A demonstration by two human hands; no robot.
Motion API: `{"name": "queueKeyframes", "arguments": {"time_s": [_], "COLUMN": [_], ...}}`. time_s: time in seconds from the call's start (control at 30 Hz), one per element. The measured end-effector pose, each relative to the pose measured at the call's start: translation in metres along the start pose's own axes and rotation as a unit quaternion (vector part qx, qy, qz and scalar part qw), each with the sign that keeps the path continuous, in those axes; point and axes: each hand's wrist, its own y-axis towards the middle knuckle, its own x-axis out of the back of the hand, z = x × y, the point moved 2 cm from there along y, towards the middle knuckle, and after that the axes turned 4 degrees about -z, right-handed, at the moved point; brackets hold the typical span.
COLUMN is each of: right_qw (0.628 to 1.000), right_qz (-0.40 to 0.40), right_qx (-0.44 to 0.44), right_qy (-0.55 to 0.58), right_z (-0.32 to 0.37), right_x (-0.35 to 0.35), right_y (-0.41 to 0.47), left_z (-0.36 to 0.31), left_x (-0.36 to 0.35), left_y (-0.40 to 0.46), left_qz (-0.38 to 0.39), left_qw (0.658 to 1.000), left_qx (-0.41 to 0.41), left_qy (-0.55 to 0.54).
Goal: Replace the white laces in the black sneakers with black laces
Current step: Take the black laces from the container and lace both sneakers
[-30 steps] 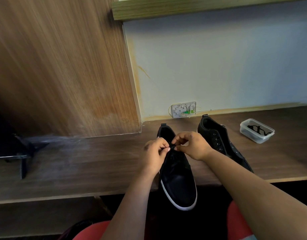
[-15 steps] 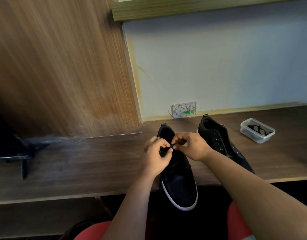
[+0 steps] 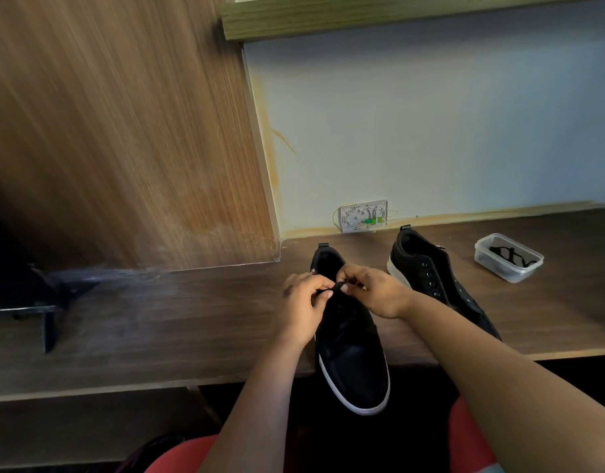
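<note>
- Left hand [image 3: 303, 308]: fingers curled, thumb and forefinger pinched.
- Right hand [image 3: 374, 290]: fingers curled, tips meeting the left's.
- Both forearms reach forward, converging.

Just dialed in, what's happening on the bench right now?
A person is lacing the near sneaker, which lies with its toe past the wooden bench edge. The left hand and right hand both pinch a black lace near the top eyelets. The second sneaker sits to the right with bare eyelets, and a clear plastic tub beyond it holds another black lace. No white laces are visible.
</note>
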Motion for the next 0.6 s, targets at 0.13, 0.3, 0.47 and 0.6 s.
{"name": "queueKeyframes", "arguments": {"time_s": [0.13,0.3,0.47,0.6], "right_qw": [1.0,1.0,1.0,0.998], "right_qz": [-0.002,-0.007,-0.012,-0.057], "right_qx": [-0.001,-0.003,-0.003,-0.014], "right_qy": [-0.003,0.004,0.001,0.009], "right_z": [0.0,0.0008,-0.004,-0.0047], "right_x": [0.0012,0.0009,0.0013,0.0066], "right_y": [-0.0006,-0.0013,-0.0003,-0.0012], "left_z": [-0.0011,-0.0018,-0.0045,-0.0042], "left_x": [0.0024,0.0,0.0019,0.0073], "left_y": [0.0005,0.0015,0.0009,0.0017], "left_qz": [-0.013,-0.022,-0.028,-0.039], "left_qw": [0.999,0.999,0.998,0.996], "left_qx": [-0.024,-0.03,-0.036,-0.051], "left_qy": [0.028,0.035,0.045,0.064]}}
